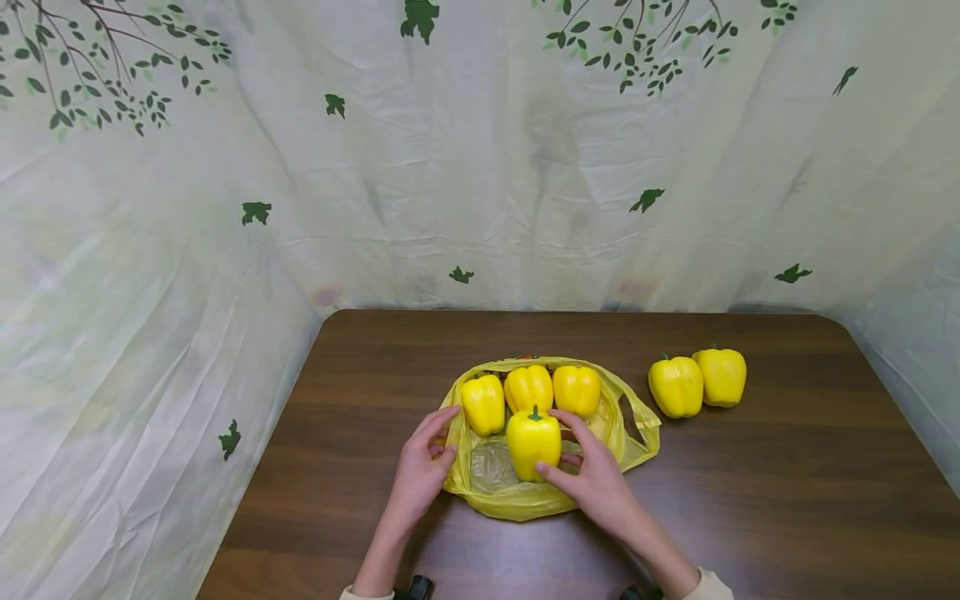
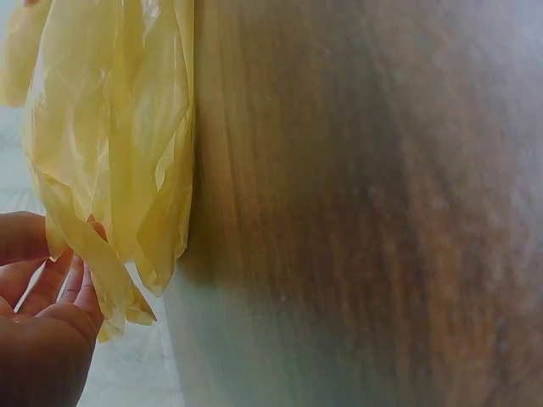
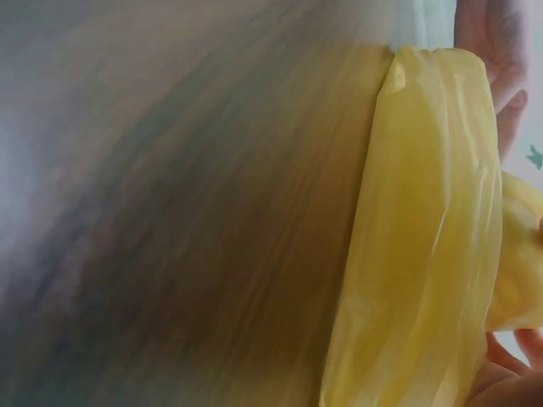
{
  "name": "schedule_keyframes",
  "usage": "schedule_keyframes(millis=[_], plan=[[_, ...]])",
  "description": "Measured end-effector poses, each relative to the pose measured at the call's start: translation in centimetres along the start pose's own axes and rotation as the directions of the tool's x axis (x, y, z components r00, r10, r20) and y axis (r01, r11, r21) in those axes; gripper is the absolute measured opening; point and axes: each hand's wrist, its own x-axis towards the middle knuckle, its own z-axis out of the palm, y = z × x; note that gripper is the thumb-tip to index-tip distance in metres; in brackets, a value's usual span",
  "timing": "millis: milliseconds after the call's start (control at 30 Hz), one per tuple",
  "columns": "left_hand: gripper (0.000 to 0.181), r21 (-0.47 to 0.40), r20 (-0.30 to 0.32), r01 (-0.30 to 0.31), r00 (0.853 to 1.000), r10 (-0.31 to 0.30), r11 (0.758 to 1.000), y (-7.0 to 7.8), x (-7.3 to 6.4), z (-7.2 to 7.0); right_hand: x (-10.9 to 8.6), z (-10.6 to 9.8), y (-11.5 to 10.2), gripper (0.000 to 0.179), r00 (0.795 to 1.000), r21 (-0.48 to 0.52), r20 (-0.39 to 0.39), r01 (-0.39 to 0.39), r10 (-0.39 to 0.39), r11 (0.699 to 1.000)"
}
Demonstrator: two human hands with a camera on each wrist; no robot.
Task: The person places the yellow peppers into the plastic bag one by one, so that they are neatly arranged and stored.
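A yellow plastic bag (image 1: 517, 507) lies spread open on the table, with three yellow bell peppers (image 1: 528, 387) along its far side. My right hand (image 1: 596, 475) grips another yellow bell pepper (image 1: 534, 446), stem up, over the near part of the bag's opening. In the right wrist view, the bag's side (image 3: 424, 237) partly hides that pepper (image 3: 517, 263). At the bag's left rim, my left hand (image 1: 422, 467) holds the plastic between thumb and fingers. The left wrist view shows a fold of the bag (image 2: 110, 263) between the fingers of the left hand (image 2: 51, 331).
Two more yellow bell peppers (image 1: 676, 387) stand side by side on the brown wooden table (image 1: 810, 492), right of the bag. One bag handle (image 1: 647, 429) spreads toward them. A pale curtain with leaf prints (image 1: 480, 167) hangs behind the table and at its sides.
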Motion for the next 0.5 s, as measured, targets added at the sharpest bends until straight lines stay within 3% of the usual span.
schedule_keyframes(millis=[200,500], plan=[[0.049,0.003,0.004,0.008,1.0,-0.008,1.0,0.0,0.0,0.0,0.3,0.7,-0.2,0.067,0.999,-0.015,0.027,-0.038,0.038,0.999],[0.048,0.014,0.0,0.002,1.0,-0.002,1.0,0.1,-0.1,-0.1,0.7,1.6,-0.2,0.071,0.995,-0.025,0.097,-0.017,0.02,1.0]])
